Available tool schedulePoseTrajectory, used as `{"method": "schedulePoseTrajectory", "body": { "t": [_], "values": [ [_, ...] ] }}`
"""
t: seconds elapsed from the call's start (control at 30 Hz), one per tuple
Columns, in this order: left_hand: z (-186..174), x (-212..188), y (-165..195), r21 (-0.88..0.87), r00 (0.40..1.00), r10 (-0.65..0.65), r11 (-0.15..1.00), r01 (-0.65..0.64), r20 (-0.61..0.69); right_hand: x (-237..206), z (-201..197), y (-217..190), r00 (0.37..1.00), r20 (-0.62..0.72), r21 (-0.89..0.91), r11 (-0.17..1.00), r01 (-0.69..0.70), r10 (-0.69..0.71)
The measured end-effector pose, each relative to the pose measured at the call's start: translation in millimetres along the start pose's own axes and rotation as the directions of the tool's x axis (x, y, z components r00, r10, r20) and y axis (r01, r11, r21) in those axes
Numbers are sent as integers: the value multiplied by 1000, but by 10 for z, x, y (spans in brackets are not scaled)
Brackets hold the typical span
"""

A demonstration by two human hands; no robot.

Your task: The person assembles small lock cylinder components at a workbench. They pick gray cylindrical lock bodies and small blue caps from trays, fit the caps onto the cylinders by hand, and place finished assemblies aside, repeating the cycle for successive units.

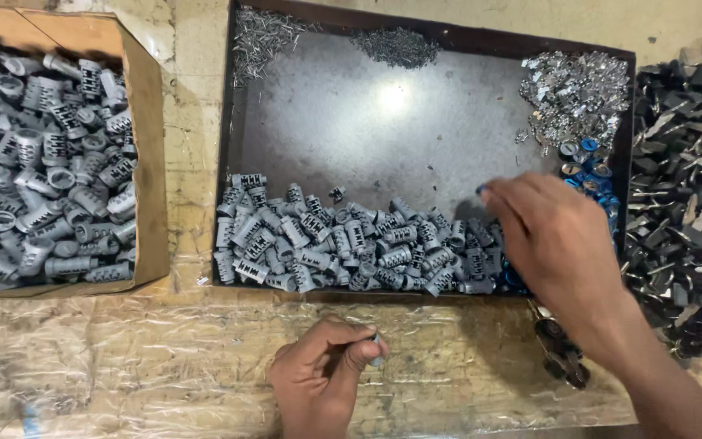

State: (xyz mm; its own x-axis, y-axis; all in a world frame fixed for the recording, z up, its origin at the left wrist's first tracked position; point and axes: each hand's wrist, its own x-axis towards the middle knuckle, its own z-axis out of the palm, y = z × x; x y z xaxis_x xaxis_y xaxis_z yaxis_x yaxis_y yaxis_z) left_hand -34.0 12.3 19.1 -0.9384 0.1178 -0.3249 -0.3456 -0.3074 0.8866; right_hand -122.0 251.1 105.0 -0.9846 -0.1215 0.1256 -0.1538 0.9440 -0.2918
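Note:
My left hand (pixel 318 375) rests on the plastic-covered bench below the tray, pinching a small grey metal cylinder (pixel 376 351) between thumb and fingers. My right hand (pixel 552 237) reaches into the tray's right side, fingertips down over small blue ring parts (pixel 591 175); a bit of blue shows at one fingertip, and I cannot tell whether it grips it. A heap of grey slotted lock cylinders (pixel 343 240) lies along the near edge of the dark metal tray (pixel 367 122).
A cardboard box (pixel 149 162) at left holds several larger grey cylinders. Thin pins (pixel 262 36) and tiny springs (pixel 396 45) lie at the tray's far edge, shiny metal bits (pixel 574 93) at its far right. Dark keys (pixel 688 187) are piled at right.

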Motion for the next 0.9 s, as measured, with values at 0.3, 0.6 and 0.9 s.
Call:
{"method": "schedulePoseTrajectory", "body": {
  "t": [0.3, 0.6, 0.9],
  "values": [
    [177, -194, 172, 154, 952, 226, 953, -260, 208, -1369, 270, -730, 957, -275, 480, 875, 57, 89],
    [-32, -285, 60, 59, 843, -216, 975, 215, 494, -1744, 290, -642, 946, -322, 747, 623, 234, 31],
    [-64, -286, -69, 317, 587, -648, 757, 572, 486, -2132, 323, -655, 995, -90, 626, 780, 21, 46]
  ]
}}
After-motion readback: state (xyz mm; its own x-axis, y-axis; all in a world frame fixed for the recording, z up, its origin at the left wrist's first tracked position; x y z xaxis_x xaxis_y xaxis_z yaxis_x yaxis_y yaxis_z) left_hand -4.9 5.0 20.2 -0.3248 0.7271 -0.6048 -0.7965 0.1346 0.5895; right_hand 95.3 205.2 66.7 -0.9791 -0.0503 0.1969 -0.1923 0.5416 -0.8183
